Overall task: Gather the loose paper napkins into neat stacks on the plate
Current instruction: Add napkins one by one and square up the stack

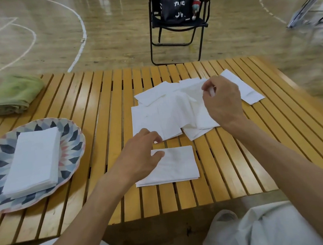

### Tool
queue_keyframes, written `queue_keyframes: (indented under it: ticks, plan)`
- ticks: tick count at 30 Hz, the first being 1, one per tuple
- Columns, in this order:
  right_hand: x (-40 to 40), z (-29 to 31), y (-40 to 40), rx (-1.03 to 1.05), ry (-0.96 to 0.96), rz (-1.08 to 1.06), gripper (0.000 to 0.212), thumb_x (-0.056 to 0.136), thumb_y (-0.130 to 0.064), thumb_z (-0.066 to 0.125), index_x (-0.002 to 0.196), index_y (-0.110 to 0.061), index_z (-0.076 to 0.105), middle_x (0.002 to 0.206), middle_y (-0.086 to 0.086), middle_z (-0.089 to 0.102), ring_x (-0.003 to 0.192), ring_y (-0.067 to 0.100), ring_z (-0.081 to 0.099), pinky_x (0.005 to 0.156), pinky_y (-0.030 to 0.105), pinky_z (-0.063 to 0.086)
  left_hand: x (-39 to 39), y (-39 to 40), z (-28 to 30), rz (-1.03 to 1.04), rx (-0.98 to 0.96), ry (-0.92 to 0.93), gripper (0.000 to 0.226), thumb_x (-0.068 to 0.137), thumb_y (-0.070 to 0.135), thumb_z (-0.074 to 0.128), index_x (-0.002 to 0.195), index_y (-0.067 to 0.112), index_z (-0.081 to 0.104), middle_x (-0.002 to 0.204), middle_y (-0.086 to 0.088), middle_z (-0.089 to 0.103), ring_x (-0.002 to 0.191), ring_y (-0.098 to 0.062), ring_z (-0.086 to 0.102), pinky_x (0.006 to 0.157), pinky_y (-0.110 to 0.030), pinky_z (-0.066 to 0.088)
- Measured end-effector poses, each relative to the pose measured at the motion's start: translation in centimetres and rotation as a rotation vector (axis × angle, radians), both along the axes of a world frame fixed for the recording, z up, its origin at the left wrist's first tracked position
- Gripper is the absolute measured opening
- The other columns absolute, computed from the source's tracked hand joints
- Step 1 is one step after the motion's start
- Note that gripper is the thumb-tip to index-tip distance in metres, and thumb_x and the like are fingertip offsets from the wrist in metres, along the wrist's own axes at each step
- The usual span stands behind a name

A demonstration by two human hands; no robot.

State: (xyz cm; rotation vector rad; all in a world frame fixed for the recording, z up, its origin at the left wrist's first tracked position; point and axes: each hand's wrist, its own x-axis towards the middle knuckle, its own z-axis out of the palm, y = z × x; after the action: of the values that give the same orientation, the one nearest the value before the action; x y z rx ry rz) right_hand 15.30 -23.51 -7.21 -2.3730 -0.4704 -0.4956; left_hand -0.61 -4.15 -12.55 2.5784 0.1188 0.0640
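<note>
A rolled green towel (14,94) lies at the far left edge of the slatted wooden table (105,99). Nearer the person, a patterned plate (72,136) rests on the table's left side and carries one squared stack of napkins (33,162), placed lengthwise across its centre.

The left hand (140,156) reaches over the middle of the table. Its fingers (157,154) are loosely bent and spread apart; the thumb tip touches the near-left part of a small flat pile (176,165) of folded napkins lying on the table near the person. The hand grips nothing.

Beyond this pile, the loose napkins (163,110) lie scattered and overlapping on the table's centre-right area, well apart from the plate. The right hand (222,102) hangs over the right part of the heap, fingers curled together and pinching an edge of one napkin from the heap. A single napkin (244,87) lies further right, partly behind the hand.

Past the table, a black folding chair (177,31) stands on the wooden floor and carries a dark printed bag (173,3).
</note>
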Motion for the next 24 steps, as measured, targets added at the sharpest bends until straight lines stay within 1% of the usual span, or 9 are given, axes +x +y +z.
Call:
queue_keyframes:
  ticks: [4,8,10,11,13,15,18,20,24]
  plan:
    - [-3.3,2.4,-0.4,0.165,0.147,0.145,0.02,0.09,-0.004,0.058,0.104,-0.018,0.061,0.1,-0.011,0.061,0.093,0.004,0.057,0.072,0.014,0.048,-0.1,0.0,0.7,0.055,-0.209,-0.035,0.043,0.088,0.048,0.067,0.125,0.033,0.053,0.118,0.016,0.052,0.101,0.002,0.052,0.072,-0.007,0.036]
    - [-5.9,3.9,-1.1,0.466,0.544,0.33,0.03,0.086,-0.012,0.071,0.109,-0.028,0.061,0.105,-0.007,0.07,0.094,0.005,0.068,0.069,0.022,0.057,-0.2,0.3,1.9,0.2,-0.507,-0.031,0.059,0.075,0.068,0.067,0.124,0.037,0.052,0.114,0.022,0.059,0.094,0.01,0.059,0.063,-0.01,0.044]
    - [-6.4,3.9,-1.6,0.68,0.769,0.421,0.034,0.087,-0.009,0.072,0.116,-0.023,0.061,0.105,0.001,0.075,0.092,0.015,0.073,0.068,0.025,0.057,-0.3,0.6,2.7,0.22,-0.703,-0.039,0.07,0.071,0.074,0.067,0.127,0.035,0.053,0.115,0.019,0.064,0.099,0.006,0.062,0.074,-0.019,0.049]
    - [-6.5,3.5,-1.8,0.762,0.847,0.429,0.036,0.088,-0.006,0.07,0.12,-0.019,0.061,0.107,0.004,0.075,0.095,0.019,0.073,0.071,0.027,0.059,-0.5,0.9,3.0,0.219,-0.773,-0.037,0.07,0.071,0.073,0.069,0.128,0.035,0.055,0.115,0.018,0.067,0.101,0.003,0.063,0.079,-0.025,0.051]
    - [-6.6,2.4,-1.9,0.835,0.949,0.375,0.038,0.089,-0.002,0.068,0.125,-0.013,0.06,0.112,0.006,0.075,0.102,0.023,0.072,0.078,0.032,0.061,-0.8,1.2,3.1,0.199,-0.864,-0.032,0.049,0.078,0.06,0.07,0.12,0.036,0.062,0.109,0.016,0.072,0.097,-0.001,0.067,0.08,-0.028,0.053]
    - [-6.7,1.0,-2.0,0.846,1.02,0.31,0.039,0.091,-0.002,0.067,0.128,-0.009,0.059,0.116,0.006,0.074,0.104,0.024,0.072,0.08,0.034,0.061,-1.1,1.4,3.0,0.155,-0.937,-0.029,0.022,0.088,0.039,0.07,0.11,0.035,0.069,0.106,0.015,0.074,0.095,-0.003,0.07,0.072,-0.022,0.057]
    - [-6.7,-0.6,-2.1,0.762,1.124,0.231,0.044,0.09,-0.01,0.071,0.132,-0.008,0.057,0.113,0.005,0.076,0.102,0.023,0.073,0.084,0.039,0.06,-1.5,1.6,2.5,0.172,-0.964,-0.032,0.017,0.093,0.027,0.067,0.11,0.029,0.071,0.106,0.013,0.074,0.096,-0.005,0.07,0.07,-0.014,0.054]
    - [-6.8,-1.2,-2.0,0.597,1.143,0.179,0.043,0.087,-0.015,0.076,0.126,-0.011,0.058,0.102,0.002,0.078,0.09,0.018,0.076,0.074,0.033,0.061,-1.5,1.7,2.1,0.205,-0.948,-0.029,0.018,0.094,0.026,0.066,0.111,0.027,0.071,0.105,0.013,0.074,0.096,-0.004,0.07,0.07,-0.015,0.055]
    - [-6.9,-1.7,-1.6,0.284,1.014,0.141,0.016,0.088,-0.016,0.076,0.102,-0.014,0.07,0.089,-0.004,0.075,0.065,0.003,0.072,0.054,0.016,0.053,-1.6,2.0,1.7,0.246,-0.853,0.001,0.015,0.098,0.028,0.06,0.109,0.028,0.07,0.101,0.017,0.074,0.092,0.0,0.07,0.072,-0.018,0.055]
